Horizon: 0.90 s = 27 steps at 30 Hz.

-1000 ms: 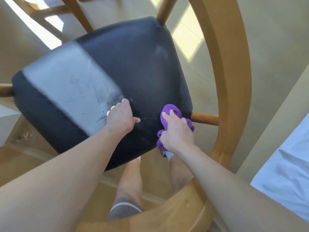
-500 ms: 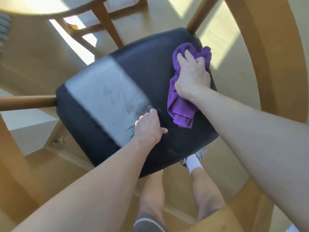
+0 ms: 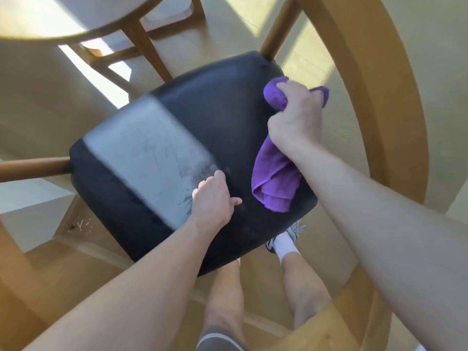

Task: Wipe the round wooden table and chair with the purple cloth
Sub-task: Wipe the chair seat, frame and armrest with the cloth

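Note:
The chair's black padded seat [image 3: 157, 158] fills the middle of the view, with a sunlit patch across it. Its curved wooden back rail [image 3: 374, 102] arcs down the right side. My right hand [image 3: 296, 117] grips the bunched purple cloth [image 3: 276, 183] at the seat's right edge; the cloth's loose end hangs down over the seat below my wrist. My left hand [image 3: 215, 198] rests on the seat near its front, fingers curled under against the padding. The round wooden table [image 3: 83, 34] shows its edge at the top left.
Table legs [image 3: 144, 46] stand on the pale floor beyond the seat. A wooden chair rail [image 3: 33, 168] sticks out to the left of the seat. My legs and one shoe [image 3: 286, 236] are below the seat. Wooden frame parts cross the bottom corners.
My right hand went from pressing the cloth flat on the seat's far right part to gripping it bunched up at the right edge. The left hand stayed on the seat.

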Each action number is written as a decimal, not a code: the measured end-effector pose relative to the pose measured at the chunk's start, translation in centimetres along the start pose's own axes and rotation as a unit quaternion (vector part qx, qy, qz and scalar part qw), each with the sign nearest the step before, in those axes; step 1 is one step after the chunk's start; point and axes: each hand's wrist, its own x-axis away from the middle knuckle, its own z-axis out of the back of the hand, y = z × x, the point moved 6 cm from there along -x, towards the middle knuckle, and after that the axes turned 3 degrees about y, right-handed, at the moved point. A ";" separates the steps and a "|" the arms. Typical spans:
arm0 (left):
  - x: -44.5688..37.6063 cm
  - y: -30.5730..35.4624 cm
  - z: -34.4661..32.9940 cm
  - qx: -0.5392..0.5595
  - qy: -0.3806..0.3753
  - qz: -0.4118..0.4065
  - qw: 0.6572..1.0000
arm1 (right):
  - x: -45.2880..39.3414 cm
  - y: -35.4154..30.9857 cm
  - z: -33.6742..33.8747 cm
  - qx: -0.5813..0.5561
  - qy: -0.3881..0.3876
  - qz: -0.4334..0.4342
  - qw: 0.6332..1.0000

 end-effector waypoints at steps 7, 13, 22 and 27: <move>-0.8 0.0 -0.1 0.008 -0.055 0.006 0.998 | 2.3 5.2 -4.8 0.248 -0.164 -0.006 0.955; -0.3 0.1 0.2 0.048 -0.061 0.013 0.997 | 11.2 9.8 -3.5 0.296 -0.262 -0.133 0.909; 0.7 -0.2 -0.4 0.029 0.043 -0.026 0.998 | 1.1 4.1 1.9 0.120 -0.007 0.001 0.993; 0.3 -0.2 -0.9 0.030 0.041 -0.032 0.998 | -0.9 5.2 -3.0 0.154 -0.124 0.010 0.980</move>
